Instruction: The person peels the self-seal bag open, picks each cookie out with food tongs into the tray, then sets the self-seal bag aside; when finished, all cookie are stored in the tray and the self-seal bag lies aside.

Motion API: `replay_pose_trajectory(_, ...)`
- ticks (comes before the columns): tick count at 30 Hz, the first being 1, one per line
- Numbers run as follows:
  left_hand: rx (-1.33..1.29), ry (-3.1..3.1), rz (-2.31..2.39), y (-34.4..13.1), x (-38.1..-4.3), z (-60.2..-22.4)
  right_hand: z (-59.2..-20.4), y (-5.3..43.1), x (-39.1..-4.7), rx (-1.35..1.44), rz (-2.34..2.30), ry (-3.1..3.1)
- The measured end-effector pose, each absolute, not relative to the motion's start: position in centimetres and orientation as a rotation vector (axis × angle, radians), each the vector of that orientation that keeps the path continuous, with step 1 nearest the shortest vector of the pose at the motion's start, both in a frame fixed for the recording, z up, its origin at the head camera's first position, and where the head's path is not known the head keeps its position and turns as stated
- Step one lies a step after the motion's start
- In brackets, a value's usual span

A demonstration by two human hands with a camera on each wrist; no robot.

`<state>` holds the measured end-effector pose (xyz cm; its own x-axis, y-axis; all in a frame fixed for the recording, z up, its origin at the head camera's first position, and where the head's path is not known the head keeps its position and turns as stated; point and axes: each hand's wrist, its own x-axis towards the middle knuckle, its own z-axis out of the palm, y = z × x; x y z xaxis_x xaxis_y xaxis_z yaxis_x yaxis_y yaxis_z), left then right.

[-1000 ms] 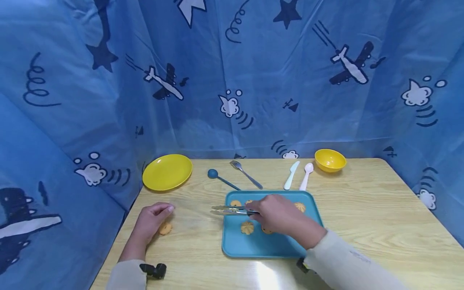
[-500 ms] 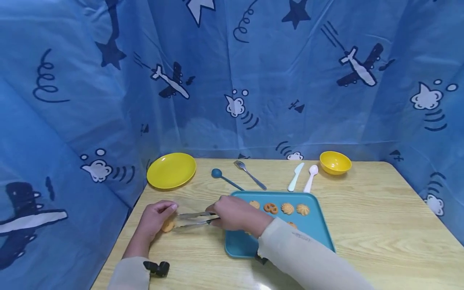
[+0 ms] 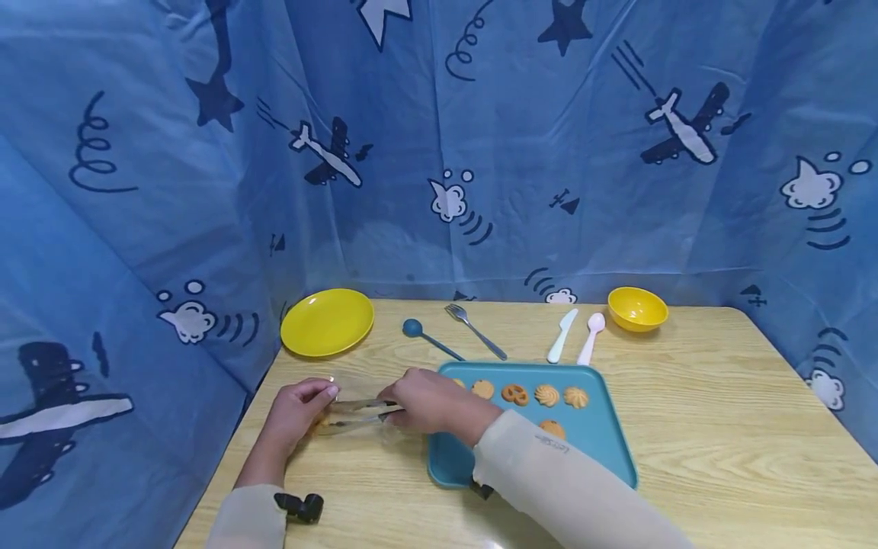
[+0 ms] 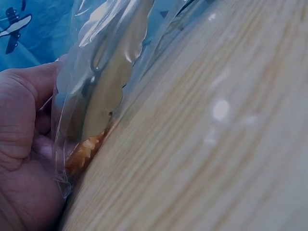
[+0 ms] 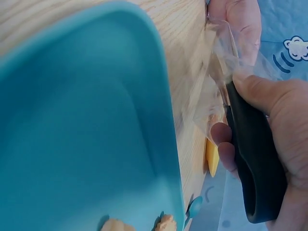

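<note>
My left hand (image 3: 295, 415), at the left of the table, holds a clear plastic bag (image 4: 98, 62) by its edge between thumb and fingers. In the left wrist view, a browned, ridged cookie (image 4: 86, 151) lies at the bottom of the bag. My right hand (image 3: 428, 400) grips the black handle of metal tongs (image 5: 255, 159), thumb on one side and fingers on the other. The tongs' scalloped metal arms reach into the bag, their tips spread slightly apart and close to the cookie. In the head view the tongs and bag mostly cover that cookie.
Beneath my right forearm lies a blue tray (image 3: 597, 450) bearing several cookies, among them a pretzel (image 3: 514, 394). Behind it are a blue spoon (image 3: 413, 328), a fork (image 3: 476, 332), a pale knife (image 3: 562, 335) and a pink spoon (image 3: 591, 339). A yellow plate (image 3: 328, 322) and bowl (image 3: 638, 309) stand farther back.
My right hand has moved left from over the tray, bringing the tongs into the bag, and their arms have spread. My left hand keeps its hold on the bag.
</note>
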<state>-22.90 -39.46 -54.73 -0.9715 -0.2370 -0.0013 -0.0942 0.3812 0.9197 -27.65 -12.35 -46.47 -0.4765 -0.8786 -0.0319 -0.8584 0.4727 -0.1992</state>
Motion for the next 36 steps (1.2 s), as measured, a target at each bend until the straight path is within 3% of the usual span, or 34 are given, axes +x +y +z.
replay_pose_trajectory(20,0.259,-2.523,-1.598,-39.5,-22.8,-54.8,-45.5,-8.9,-26.9,-1.463,-0.18,2.644)
replay_pose_trajectory(27,0.25,-2.562,-1.548,-39.8,-22.9,-54.7,-45.2,-6.6,-27.3,-1.32,-0.201,2.658)
replay_pose_trajectory(36,0.196,-2.519,-1.571,-39.6,-22.8,-55.0,-45.9,-7.7,-27.3,-1.333,-0.195,2.67)
